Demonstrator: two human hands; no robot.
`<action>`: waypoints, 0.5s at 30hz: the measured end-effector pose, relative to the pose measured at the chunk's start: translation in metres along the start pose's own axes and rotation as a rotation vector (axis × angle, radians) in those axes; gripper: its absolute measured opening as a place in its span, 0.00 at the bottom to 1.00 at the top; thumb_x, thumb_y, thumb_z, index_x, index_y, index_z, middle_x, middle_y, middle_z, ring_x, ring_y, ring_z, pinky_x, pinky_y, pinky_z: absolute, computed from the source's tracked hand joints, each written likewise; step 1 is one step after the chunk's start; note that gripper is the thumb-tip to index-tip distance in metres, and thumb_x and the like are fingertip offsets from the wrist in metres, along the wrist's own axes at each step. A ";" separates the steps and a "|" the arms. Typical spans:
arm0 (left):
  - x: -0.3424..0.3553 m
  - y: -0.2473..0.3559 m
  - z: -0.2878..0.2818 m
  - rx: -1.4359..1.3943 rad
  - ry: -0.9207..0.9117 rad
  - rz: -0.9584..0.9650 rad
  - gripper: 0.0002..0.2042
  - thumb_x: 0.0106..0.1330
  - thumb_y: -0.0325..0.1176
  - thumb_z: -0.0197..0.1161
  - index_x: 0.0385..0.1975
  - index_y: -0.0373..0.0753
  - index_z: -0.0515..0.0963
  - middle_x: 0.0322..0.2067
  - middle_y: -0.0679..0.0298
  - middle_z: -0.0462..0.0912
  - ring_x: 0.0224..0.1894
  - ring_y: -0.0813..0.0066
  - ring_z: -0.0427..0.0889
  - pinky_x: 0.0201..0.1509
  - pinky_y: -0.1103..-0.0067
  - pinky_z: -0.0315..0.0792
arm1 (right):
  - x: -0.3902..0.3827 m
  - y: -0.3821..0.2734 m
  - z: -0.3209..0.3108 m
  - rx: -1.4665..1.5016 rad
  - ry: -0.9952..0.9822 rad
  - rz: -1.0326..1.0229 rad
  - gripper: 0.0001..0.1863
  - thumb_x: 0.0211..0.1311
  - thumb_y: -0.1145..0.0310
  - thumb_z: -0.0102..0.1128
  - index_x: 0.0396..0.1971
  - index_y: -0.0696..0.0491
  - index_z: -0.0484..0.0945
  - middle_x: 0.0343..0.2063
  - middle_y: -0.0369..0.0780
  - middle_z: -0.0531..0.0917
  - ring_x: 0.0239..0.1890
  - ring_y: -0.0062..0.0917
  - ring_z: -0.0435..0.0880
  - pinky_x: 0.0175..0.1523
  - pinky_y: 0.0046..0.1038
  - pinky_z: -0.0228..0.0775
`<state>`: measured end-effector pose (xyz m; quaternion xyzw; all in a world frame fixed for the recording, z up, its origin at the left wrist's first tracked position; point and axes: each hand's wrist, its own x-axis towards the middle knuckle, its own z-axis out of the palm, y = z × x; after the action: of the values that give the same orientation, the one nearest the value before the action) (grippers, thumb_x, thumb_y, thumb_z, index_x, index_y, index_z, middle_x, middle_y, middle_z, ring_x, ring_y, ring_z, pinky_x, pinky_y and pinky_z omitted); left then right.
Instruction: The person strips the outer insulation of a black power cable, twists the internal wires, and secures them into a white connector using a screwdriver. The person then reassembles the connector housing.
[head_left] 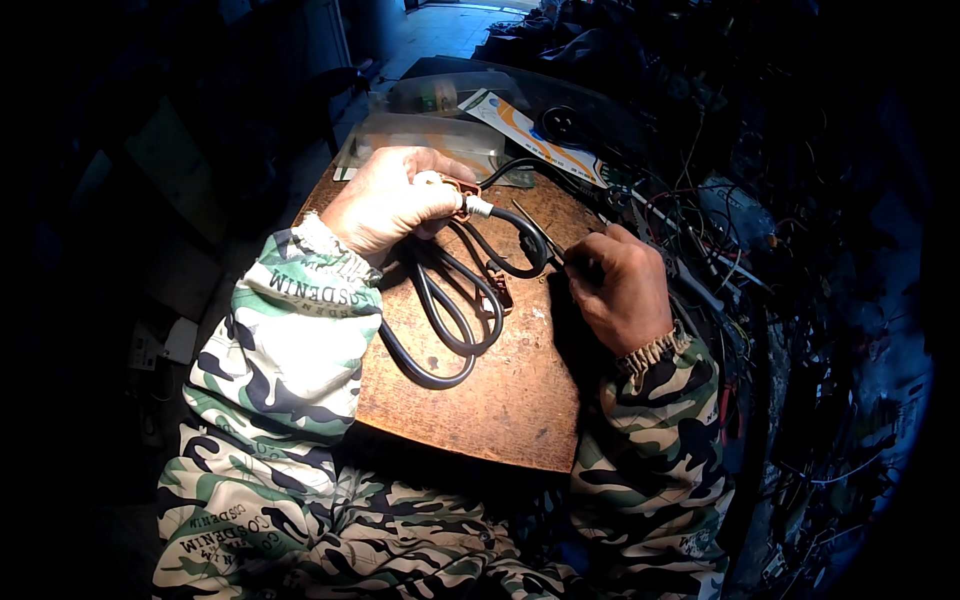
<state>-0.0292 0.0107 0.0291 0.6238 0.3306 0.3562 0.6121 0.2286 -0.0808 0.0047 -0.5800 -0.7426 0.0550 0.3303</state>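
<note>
My left hand grips a small reddish-brown housing with a short white piece, from which a black cable curves. My right hand is closed around a slim pointed tool, possibly tweezers or a screwdriver; its exact kind is unclear. The cable lies in loose loops on the worn wooden board. A second reddish-brown piece sits under and beside the loops, between my hands.
Clear plastic cases and a white-and-orange printed card package lie at the board's back. A dense tangle of wires, white rods and parts crowds the right side. Dark furniture stands at the left; a lit tiled floor shows beyond the board.
</note>
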 end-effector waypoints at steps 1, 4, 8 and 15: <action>-0.001 0.000 0.000 0.004 -0.004 -0.003 0.16 0.60 0.27 0.65 0.46 0.25 0.75 0.33 0.60 0.83 0.26 0.84 0.75 0.25 0.87 0.67 | 0.001 0.000 0.001 -0.004 -0.016 -0.011 0.04 0.47 0.77 0.64 0.26 0.56 0.83 0.26 0.45 0.77 0.32 0.42 0.80 0.37 0.39 0.72; 0.001 -0.002 -0.003 0.026 0.028 0.011 0.16 0.61 0.26 0.65 0.46 0.25 0.76 0.33 0.60 0.83 0.26 0.84 0.75 0.26 0.87 0.67 | 0.001 -0.003 0.003 -0.029 0.002 -0.062 0.04 0.47 0.77 0.65 0.26 0.55 0.83 0.25 0.45 0.77 0.32 0.41 0.80 0.37 0.39 0.73; 0.003 -0.001 -0.001 0.008 0.012 0.016 0.15 0.61 0.26 0.65 0.46 0.26 0.76 0.33 0.61 0.83 0.25 0.84 0.75 0.26 0.87 0.68 | -0.001 -0.003 -0.001 -0.075 -0.036 -0.027 0.05 0.47 0.77 0.66 0.27 0.55 0.83 0.25 0.44 0.77 0.32 0.41 0.79 0.37 0.39 0.73; 0.002 -0.001 -0.005 -0.031 0.066 0.044 0.14 0.62 0.26 0.64 0.46 0.28 0.76 0.33 0.63 0.83 0.26 0.84 0.76 0.26 0.88 0.68 | -0.001 -0.006 0.010 -0.108 0.031 -0.112 0.06 0.47 0.77 0.68 0.27 0.55 0.83 0.25 0.44 0.76 0.31 0.40 0.79 0.36 0.39 0.72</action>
<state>-0.0321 0.0146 0.0280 0.6093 0.3312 0.3951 0.6024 0.2182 -0.0804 -0.0011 -0.5553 -0.7705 -0.0129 0.3126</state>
